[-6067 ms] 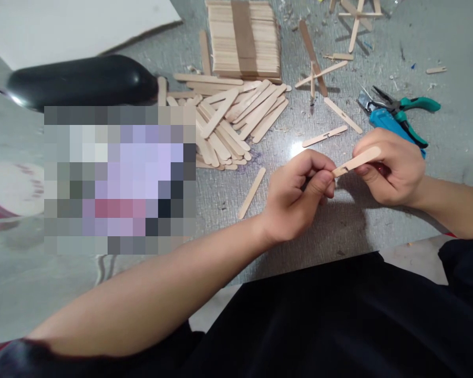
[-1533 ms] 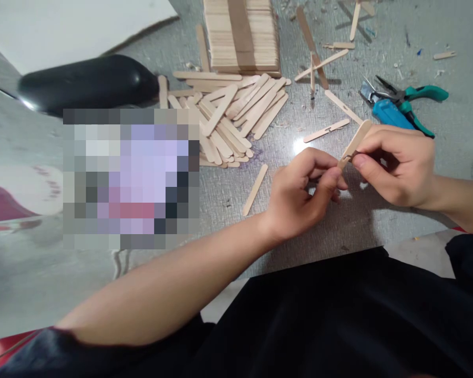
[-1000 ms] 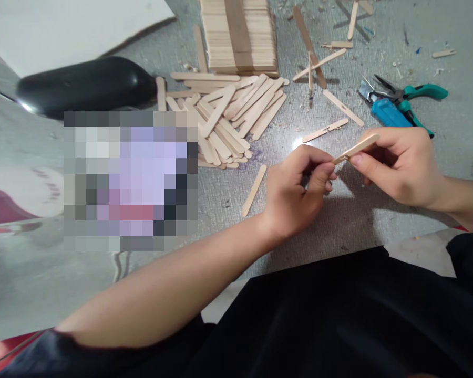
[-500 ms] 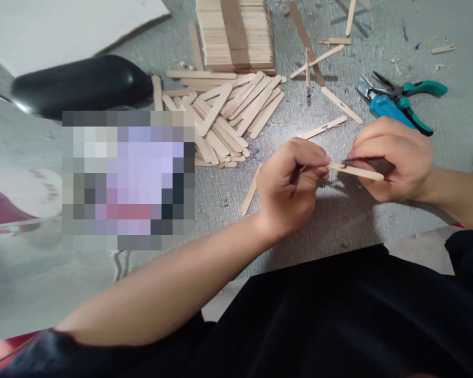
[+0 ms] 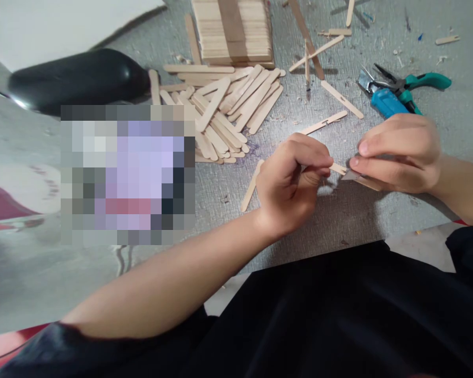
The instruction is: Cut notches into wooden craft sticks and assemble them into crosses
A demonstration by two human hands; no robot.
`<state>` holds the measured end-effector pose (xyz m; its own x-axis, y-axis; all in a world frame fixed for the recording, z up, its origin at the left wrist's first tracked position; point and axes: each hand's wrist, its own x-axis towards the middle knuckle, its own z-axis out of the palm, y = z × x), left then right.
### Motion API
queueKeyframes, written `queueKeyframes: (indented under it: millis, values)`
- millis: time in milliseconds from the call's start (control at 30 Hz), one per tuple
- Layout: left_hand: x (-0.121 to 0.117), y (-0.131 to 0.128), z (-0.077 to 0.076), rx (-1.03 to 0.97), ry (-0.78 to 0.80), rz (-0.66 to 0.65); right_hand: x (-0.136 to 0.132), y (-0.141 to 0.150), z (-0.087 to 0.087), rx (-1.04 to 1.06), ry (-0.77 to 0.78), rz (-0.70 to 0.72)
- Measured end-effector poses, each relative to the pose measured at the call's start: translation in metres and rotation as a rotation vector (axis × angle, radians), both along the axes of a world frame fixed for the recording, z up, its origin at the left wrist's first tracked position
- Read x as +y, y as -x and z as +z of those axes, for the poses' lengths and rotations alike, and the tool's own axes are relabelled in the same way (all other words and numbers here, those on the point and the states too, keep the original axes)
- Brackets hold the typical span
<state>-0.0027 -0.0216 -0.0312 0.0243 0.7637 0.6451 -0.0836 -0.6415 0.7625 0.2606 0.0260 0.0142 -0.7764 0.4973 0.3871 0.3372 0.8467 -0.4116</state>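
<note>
My left hand (image 5: 294, 186) is closed, its thumb and fingertips pinching one end of a wooden craft stick (image 5: 337, 168). A notch shows in the stick close to those fingertips. My right hand (image 5: 404, 152) is closed on a small thin metal blade (image 5: 351, 176), which lies across the stick by the notch. The stick's far end comes out beneath my right fingers, mostly hidden. Behind my hands, two notched sticks lie on the table: one notched stick (image 5: 325, 123) near my left knuckles and another notched stick (image 5: 342, 99) farther back. A plain stick (image 5: 250, 190) is partly covered by my left hand.
A loose heap of craft sticks (image 5: 220, 113) lies left of centre, before a banded bundle (image 5: 208, 31). Green-handled pliers (image 5: 428, 81) and a blue-handled tool (image 5: 388, 103) rest behind my right hand. A long black object (image 5: 82, 79) and a blurred-out patch are at left.
The held stick has swung from pointing up and right to sloping down and right. My right hand has shifted its grip, and the blade now shows across the stick.
</note>
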Motion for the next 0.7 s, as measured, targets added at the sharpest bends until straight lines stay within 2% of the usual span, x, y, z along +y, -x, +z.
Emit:
queueKeyframes:
  millis: [167, 333, 500, 600, 700]
  values:
    - [-0.005, -0.001, 0.010, -0.021, 0.067, -0.009, -0.003, 0.003, 0.006, -0.063, 0.174, -0.116]
    - [-0.005, 0.001, 0.011, -0.001, 0.076, -0.014, 0.003, 0.002, 0.006, -0.071, 0.204, -0.107]
    - [-0.005, 0.002, 0.010, -0.003, 0.119, -0.016, 0.011, -0.001, 0.003, -0.004, 0.252, -0.183]
    - [-0.005, 0.001, 0.009, -0.011, 0.123, 0.009, 0.011, 0.000, 0.004, -0.015, 0.276, -0.180]
    - [-0.006, 0.000, 0.007, 0.004, 0.156, 0.069, 0.010, 0.002, 0.006, 0.019, 0.307, -0.244]
